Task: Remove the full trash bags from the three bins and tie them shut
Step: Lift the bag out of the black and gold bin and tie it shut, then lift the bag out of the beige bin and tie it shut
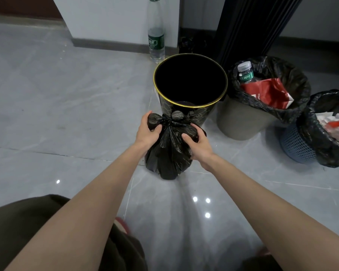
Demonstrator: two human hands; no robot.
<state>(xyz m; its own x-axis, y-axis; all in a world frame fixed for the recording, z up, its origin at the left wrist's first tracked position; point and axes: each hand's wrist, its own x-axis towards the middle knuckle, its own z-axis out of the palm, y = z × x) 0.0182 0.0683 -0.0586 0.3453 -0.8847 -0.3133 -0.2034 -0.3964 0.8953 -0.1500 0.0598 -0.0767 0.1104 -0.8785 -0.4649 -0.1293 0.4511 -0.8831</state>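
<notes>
Tied bag: a small black thin-plastic trash bag [167, 151] stands on the glossy grey tiled floor [57, 106] at frame centre, just in front of the black gold-rimmed round bin [190, 106], which looks emptied.
Left hand: the left hand [148, 131] is closed on the left ear of the knot.
Right hand: the right hand [197, 142] is wrapped over the right ear and the bag's shoulder.
Handling: probably light, soft and crinkly; the film looks slippery and may tear if stretched, so the gathered neck under the knot is the best hold.
Remaining bins: a beige round bin with a black liner [262, 102] at centre right holds a clear plastic bottle and red packet; a blue mesh plastic basket with a black liner [301, 143] at far right holds paper scraps. Both liners are open, rims folded over.
Background: a tall clear bottle with green label [156, 36] stands at top centre.
</notes>
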